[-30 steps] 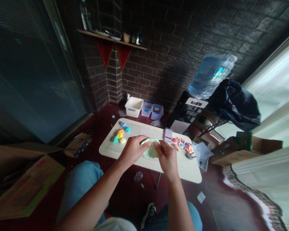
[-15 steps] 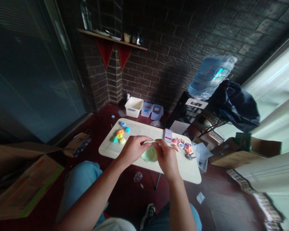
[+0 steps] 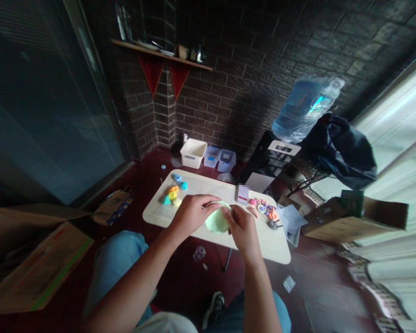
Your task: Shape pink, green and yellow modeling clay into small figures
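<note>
Head view shows the fingers of your left hand [image 3: 190, 214] and right hand [image 3: 243, 226] pinching the rim of the pale-green piece [image 3: 216, 223], near the surface [image 3: 204, 181]. It looks already thin and rounded; the coloured lumps [image 3: 172, 194] lie apart, unjoined to it.
</note>
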### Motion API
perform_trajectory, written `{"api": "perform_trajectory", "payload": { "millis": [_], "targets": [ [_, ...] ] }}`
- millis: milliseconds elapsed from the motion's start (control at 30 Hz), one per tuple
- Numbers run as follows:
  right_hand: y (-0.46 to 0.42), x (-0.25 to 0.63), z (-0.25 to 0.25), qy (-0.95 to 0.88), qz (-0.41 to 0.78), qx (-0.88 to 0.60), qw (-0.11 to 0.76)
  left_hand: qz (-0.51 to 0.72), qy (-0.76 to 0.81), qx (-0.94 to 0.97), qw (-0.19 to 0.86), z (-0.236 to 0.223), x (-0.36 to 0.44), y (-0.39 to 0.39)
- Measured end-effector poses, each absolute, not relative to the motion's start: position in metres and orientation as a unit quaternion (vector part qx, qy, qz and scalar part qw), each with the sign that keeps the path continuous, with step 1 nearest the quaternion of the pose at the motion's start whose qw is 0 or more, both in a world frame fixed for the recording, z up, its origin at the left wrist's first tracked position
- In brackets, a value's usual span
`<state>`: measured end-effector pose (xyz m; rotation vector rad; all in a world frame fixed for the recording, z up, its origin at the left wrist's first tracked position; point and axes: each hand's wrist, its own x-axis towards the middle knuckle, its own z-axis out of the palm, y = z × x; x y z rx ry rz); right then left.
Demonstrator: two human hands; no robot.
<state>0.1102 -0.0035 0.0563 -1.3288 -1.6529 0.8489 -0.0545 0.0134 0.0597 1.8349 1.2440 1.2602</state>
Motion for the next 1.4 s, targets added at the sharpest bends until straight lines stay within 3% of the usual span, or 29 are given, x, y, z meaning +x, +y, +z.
{"api": "perform_trajectory", "payload": {
  "millis": [300, 500, 767, 1033, 1400],
  "targets": [
    [-0.006, 0.110, 0.061, -0.649, 0.367, -0.509, 0.430, 0.480, 0.460, 0.694, 0.277, 0.058, -0.056, 0.011],
    [-0.005, 0.111, 0.063, -0.683, 0.310, -0.501, 0.432, 0.469, 0.457, 0.692, 0.304, 0.060, -0.055, 0.009],
    [-0.008, 0.111, 0.055, -0.613, 0.398, -0.533, 0.426, 0.493, 0.494, 0.652, 0.295, 0.059, -0.055, 0.007],
    [-0.009, 0.110, 0.056, -0.672, 0.301, -0.533, 0.417, 0.428, 0.475, 0.699, 0.319, 0.064, -0.052, 0.010],
    [-0.010, 0.111, 0.061, -0.687, 0.279, -0.515, 0.430, 0.446, 0.477, 0.692, 0.309, 0.065, -0.053, 0.006]
  ]
}}
